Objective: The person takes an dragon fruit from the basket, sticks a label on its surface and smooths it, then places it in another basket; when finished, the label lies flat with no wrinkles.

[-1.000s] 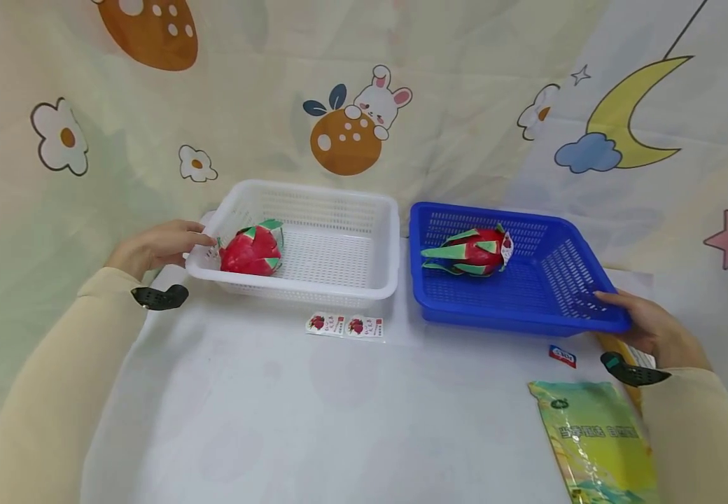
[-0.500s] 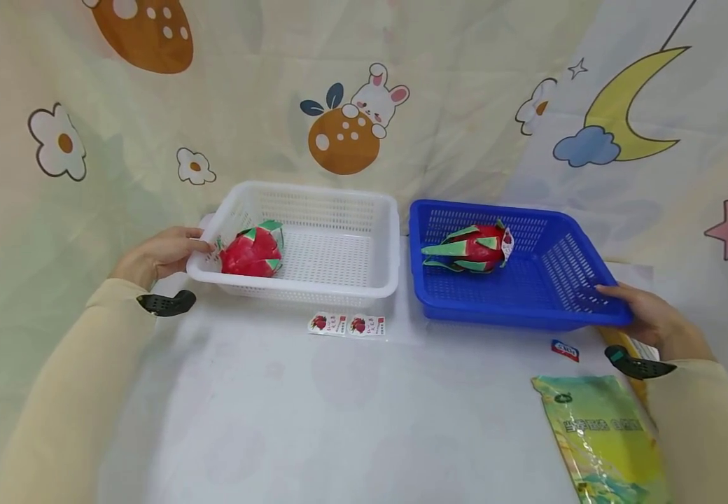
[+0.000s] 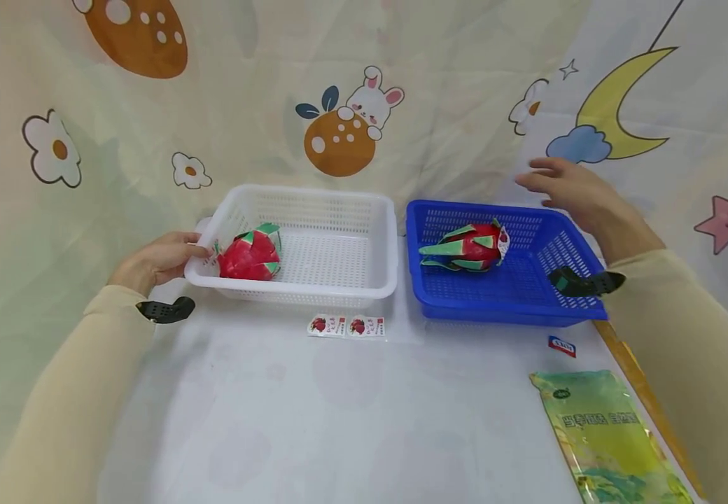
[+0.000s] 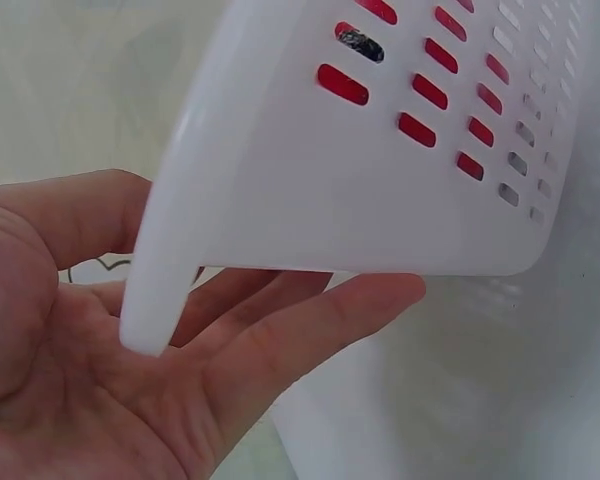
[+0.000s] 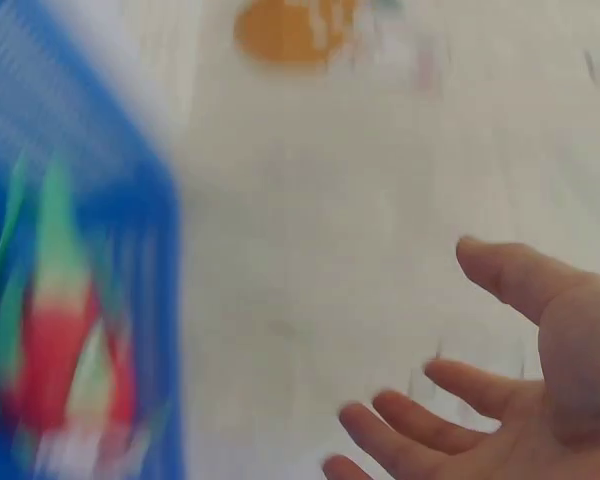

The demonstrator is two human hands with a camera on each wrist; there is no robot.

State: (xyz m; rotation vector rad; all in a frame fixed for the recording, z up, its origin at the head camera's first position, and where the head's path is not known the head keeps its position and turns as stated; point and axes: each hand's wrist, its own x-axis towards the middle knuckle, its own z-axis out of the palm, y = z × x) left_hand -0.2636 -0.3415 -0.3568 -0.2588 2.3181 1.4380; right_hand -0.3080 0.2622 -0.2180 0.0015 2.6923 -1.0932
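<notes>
My left hand (image 3: 156, 260) holds the left end of the white basket (image 3: 295, 288). In the left wrist view the fingers (image 4: 310, 325) curl under the basket's rim (image 4: 160, 270). A red dragon fruit (image 3: 247, 257) with green-tipped scales lies inside at that end. My right hand (image 3: 572, 189) is in the air over the back right corner of the blue basket (image 3: 502, 311), holding nothing, its fingers spread in the right wrist view. Inside the blue basket a second dragon fruit (image 3: 474, 246) lies on its side, with a white label (image 3: 503, 241) on its right end.
Two dragon fruit stickers (image 3: 346, 326) lie in front of the white basket. A small red and blue label (image 3: 562, 346) and a green-yellow bag (image 3: 610, 427) are at the right, beside a brownish-yellow strip (image 3: 641, 392). A printed cloth (image 3: 452, 105) hangs behind the baskets.
My right hand has left the blue basket's right rim and risen up and back, to the left. The left hand has stayed at the white basket.
</notes>
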